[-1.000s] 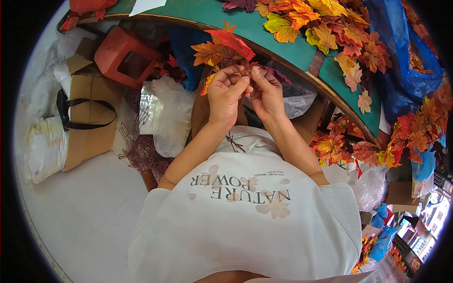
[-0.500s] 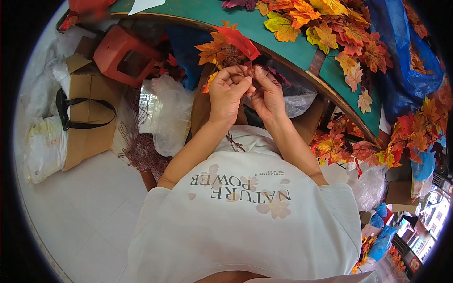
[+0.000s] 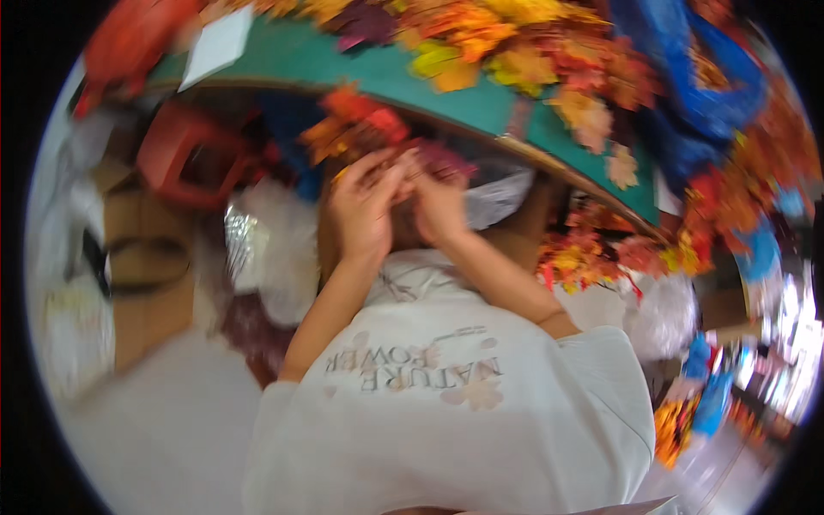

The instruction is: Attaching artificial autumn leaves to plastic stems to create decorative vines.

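Note:
Up at the table edge, a small bunch of artificial maple leaves (image 3: 354, 129) in orange and red stands out beyond my fingertips. My left hand (image 3: 365, 206) is closed around its lower end. Close against it, my right hand (image 3: 439, 204) is closed too, fingertips meeting those of the left. What the right fingers pinch is hidden and blurred. A purple artificial leaf (image 3: 448, 159) shows just beyond the right fingers; whether they grip it I cannot tell.
A green table (image 3: 300, 56) curves across in front, with a heap of artificial leaves (image 3: 515, 43) and a white card (image 3: 216, 47). Blue plastic (image 3: 669, 86) hangs at right. A red stool (image 3: 184, 154), clear plastic bags (image 3: 287, 249) and a cardboard box (image 3: 154, 300) stand at left.
The view has swung, so the table and hands appear further left and lower, and the picture is more blurred. Both hands stay together at the leaf bunch; more of the purple leaf shows.

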`<state>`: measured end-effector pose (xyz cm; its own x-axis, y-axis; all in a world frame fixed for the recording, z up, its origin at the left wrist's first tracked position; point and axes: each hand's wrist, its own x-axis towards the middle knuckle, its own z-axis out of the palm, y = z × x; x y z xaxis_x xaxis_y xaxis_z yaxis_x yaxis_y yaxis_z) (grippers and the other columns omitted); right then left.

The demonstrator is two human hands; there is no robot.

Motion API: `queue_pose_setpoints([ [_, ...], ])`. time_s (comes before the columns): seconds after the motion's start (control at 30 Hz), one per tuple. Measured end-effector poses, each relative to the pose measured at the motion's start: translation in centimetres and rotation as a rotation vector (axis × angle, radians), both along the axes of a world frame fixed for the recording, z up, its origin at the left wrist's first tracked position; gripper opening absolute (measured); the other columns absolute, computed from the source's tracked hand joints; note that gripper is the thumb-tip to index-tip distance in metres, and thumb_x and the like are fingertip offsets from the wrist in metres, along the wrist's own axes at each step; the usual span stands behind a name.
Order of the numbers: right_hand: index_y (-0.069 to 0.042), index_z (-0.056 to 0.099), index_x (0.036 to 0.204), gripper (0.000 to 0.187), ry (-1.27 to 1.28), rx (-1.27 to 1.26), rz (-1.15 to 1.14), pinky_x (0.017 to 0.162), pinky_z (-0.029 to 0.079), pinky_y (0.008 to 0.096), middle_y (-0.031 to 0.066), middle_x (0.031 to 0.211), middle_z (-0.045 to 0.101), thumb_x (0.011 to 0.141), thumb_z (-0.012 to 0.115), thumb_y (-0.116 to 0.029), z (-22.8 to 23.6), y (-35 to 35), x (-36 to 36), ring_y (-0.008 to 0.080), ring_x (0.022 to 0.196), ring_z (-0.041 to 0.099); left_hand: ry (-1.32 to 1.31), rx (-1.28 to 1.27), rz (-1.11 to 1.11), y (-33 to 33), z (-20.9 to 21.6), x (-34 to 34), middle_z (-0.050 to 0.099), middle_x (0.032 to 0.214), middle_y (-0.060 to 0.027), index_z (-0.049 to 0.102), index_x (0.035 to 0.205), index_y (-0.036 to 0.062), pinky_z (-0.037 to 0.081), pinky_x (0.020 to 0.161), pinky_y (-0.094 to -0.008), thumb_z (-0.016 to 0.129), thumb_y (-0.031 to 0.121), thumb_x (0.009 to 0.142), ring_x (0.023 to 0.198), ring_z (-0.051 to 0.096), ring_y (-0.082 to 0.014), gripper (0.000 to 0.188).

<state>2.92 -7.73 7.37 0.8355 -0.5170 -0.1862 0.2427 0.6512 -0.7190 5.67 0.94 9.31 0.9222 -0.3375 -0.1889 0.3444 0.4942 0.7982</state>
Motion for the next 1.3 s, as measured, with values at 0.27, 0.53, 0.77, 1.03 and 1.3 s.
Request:
queue_pose_setpoints([
  [0.27, -0.006, 0.056, 0.087, 0.012, -0.094, 0.013, 0.001, 0.041, 0.038, 0.0205, -0.0007, 0.066, 0.055, 0.084, 0.066, -0.011, 0.0, 1.4, -0.1, 0.0059, 0.05, 0.05, -0.233, 0.171, 0.033, 1.0, -0.8, -0.1, 0.061, 0.095, -0.0086, 0.051, 0.116, -0.006, 0.04, 0.06, -0.0193, 0.052, -0.002, 0.087, 0.069, 0.049, -0.0079, 0.029],
  [0.53, -0.005, 0.055, 0.089, 0.015, -0.167, -0.207, -0.154, 0.046, 0.04, 0.0209, -0.0011, 0.072, 0.056, 0.082, 0.067, -0.009, 0.3, 0.2, -0.4, 0.0063, 0.057, 0.049, -0.242, 0.14, -0.064, 0.1, -1.3, 0.4, 0.061, 0.095, -0.006, 0.052, 0.116, -0.0049, 0.039, 0.058, -0.0172, 0.054, -0.002, 0.086, 0.068, 0.048, -0.0063, 0.03],
  [0.77, -0.003, 0.054, 0.11, 0.034, -0.172, -0.303, -0.054, 0.052, 0.044, 0.0214, -0.0007, 0.079, 0.059, 0.08, 0.069, -0.007, -1.4, 0.6, 0.4, 0.0055, 0.062, 0.051, -0.293, 0.108, -0.043, 1.3, -3.5, 1.3, 0.059, 0.114, -0.0142, 0.052, 0.116, -0.0044, 0.04, 0.062, -0.0179, 0.053, -0.001, 0.087, 0.073, 0.05, -0.0068, 0.029],
  [1.03, -0.005, 0.051, 0.116, 0.04, -0.137, -0.242, -0.04, 0.052, 0.045, 0.022, -0.0008, 0.08, 0.059, 0.079, 0.068, -0.005, -1.8, 0.1, -0.2, 0.0061, 0.065, 0.053, -0.26, 0.027, -0.049, 0.7, -3.9, 0.5, 0.058, 0.109, -0.009, 0.049, 0.121, -0.0058, 0.043, 0.068, -0.0215, 0.054, 0.002, 0.089, 0.077, 0.05, -0.0084, 0.033],
  [1.3, -0.004, 0.056, 0.102, 0.027, -0.06, -0.438, 0.02, 0.061, 0.048, 0.0245, -0.0007, 0.08, 0.057, 0.078, 0.068, -0.006, -2.4, -0.5, -1.0, 0.0071, 0.073, 0.052, -0.208, 0.086, -0.084, 1.1, -3.7, 0.0, 0.055, 0.119, -0.017, 0.048, 0.119, -0.0076, 0.045, 0.076, -0.0256, 0.052, 0.0, 0.088, 0.094, 0.055, -0.0163, 0.032],
])
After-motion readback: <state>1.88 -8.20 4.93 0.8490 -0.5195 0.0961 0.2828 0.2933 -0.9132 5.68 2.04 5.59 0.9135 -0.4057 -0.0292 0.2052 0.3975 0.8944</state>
